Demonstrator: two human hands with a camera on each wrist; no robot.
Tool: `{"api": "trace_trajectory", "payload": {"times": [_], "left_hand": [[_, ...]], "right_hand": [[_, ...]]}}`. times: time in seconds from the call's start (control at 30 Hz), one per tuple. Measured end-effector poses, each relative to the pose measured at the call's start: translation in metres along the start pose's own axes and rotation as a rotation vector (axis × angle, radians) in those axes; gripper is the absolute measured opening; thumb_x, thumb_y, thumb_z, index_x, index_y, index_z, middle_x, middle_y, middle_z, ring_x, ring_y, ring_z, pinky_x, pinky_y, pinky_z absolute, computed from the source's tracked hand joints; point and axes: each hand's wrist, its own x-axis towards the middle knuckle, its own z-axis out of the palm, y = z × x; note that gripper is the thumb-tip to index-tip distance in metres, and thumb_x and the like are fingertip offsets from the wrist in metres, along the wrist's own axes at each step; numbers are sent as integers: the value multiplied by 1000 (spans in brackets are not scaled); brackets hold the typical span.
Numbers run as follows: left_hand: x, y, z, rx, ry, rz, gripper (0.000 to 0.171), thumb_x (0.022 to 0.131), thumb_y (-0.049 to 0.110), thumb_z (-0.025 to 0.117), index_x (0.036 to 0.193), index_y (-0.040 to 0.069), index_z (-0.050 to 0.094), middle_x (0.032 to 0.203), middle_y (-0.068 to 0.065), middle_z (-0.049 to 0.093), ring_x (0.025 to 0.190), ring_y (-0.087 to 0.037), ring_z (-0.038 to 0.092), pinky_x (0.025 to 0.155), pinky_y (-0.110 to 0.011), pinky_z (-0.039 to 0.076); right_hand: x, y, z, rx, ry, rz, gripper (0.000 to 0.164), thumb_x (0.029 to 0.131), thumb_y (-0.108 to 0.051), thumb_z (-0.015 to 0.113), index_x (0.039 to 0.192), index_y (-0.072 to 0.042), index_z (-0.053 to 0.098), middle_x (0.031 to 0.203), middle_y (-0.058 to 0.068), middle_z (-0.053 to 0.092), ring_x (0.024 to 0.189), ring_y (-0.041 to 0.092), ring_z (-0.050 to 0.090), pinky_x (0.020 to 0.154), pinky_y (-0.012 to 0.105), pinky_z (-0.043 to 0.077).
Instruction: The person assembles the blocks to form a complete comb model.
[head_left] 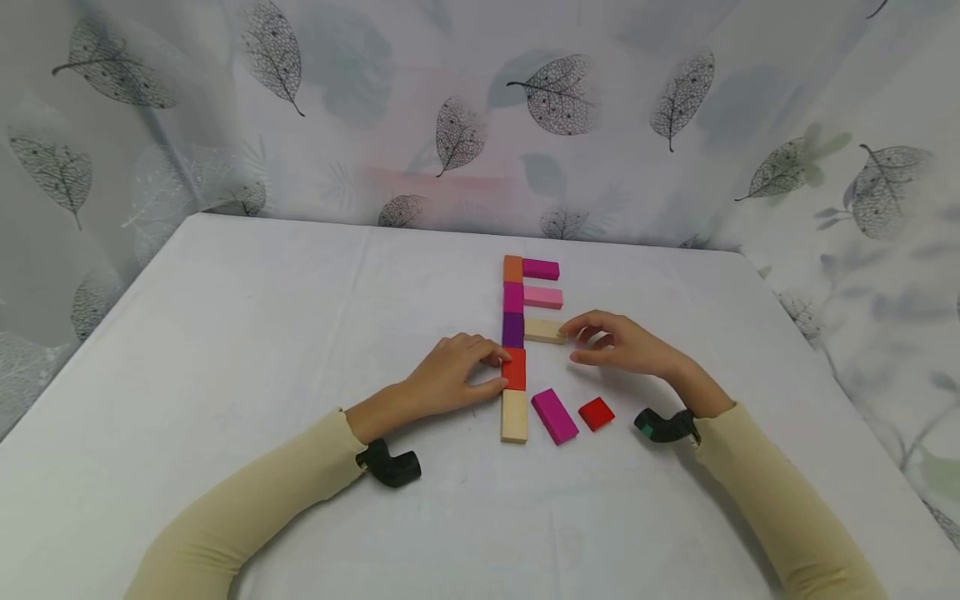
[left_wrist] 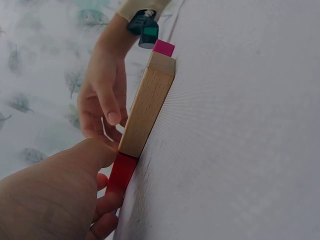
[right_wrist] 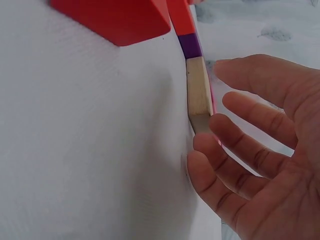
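In the head view, my left hand [head_left: 455, 371] pinches the orange-red block [head_left: 513, 369] with thumb and fingertips at its left side. That block lies in a vertical row, between a purple block [head_left: 513, 330] and a plain wooden block [head_left: 514, 416]. My right hand [head_left: 618, 343] hovers with loosely bent fingers at the right end of another plain wooden block [head_left: 543, 330], which juts sideways from the purple one. In the right wrist view, nothing lies between the thumb and the spread fingers [right_wrist: 235, 187].
Higher in the row are a magenta block [head_left: 513, 297] and an orange block [head_left: 513, 269], with a pink block [head_left: 543, 297] and a second magenta block [head_left: 541, 269] jutting right. A loose magenta block [head_left: 555, 416] and a small red block [head_left: 596, 413] lie nearer on the white tabletop [head_left: 300, 333].
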Motion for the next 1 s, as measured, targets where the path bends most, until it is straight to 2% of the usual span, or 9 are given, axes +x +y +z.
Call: {"api": "trace_trajectory", "payload": {"times": [0.57,1.0], "left_hand": [[0,-1,-1,-1,1,-10,34,89,31,68,119,15,63,108,2,65,104,-14,57,91,-38,42],[1,-1,1,-4,-11,-23,35,89,32,68,119,15,63,108,3,65,104,-13,57,93,-39,43]], "right_hand": [[-6,-11,8,0,-53,-14,40,87,-11,72,124,0,60,115,13,61,99,24,58,86,27,51],[-13,-17,20,29,-53,-75,34,89,-9,69,121,0,62,103,7,65,92,20,60,82,24,52]]}}
